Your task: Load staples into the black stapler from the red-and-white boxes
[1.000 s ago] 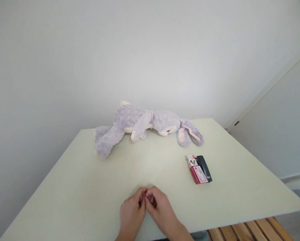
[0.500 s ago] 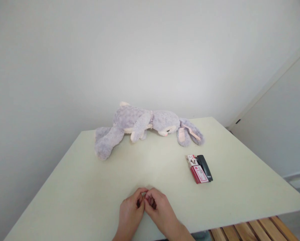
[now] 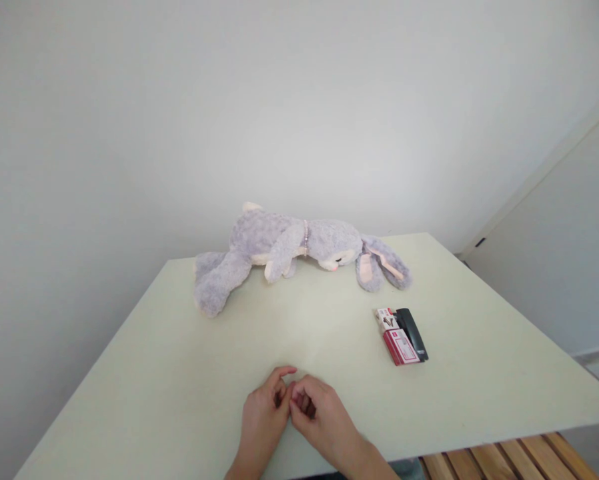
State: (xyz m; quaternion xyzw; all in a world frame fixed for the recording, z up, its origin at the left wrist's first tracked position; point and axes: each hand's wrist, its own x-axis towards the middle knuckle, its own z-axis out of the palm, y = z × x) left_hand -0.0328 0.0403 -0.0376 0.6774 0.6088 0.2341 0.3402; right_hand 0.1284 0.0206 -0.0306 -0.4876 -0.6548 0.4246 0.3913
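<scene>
Tbl [image 3: 179, 373]; LH [image 3: 264, 415] prob. touching RH [image 3: 325, 415]

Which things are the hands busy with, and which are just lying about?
Busy:
- left hand and right hand, close together; can't tell if they pinch anything

Lying untouched:
- plush bunny
- black stapler
- white box
- red-and-white box

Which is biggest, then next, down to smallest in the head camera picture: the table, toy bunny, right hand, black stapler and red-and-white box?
1. Table
2. Toy bunny
3. Right hand; it looks nearer the camera, which makes it look bigger
4. Black stapler and red-and-white box: too alike to rank
</scene>
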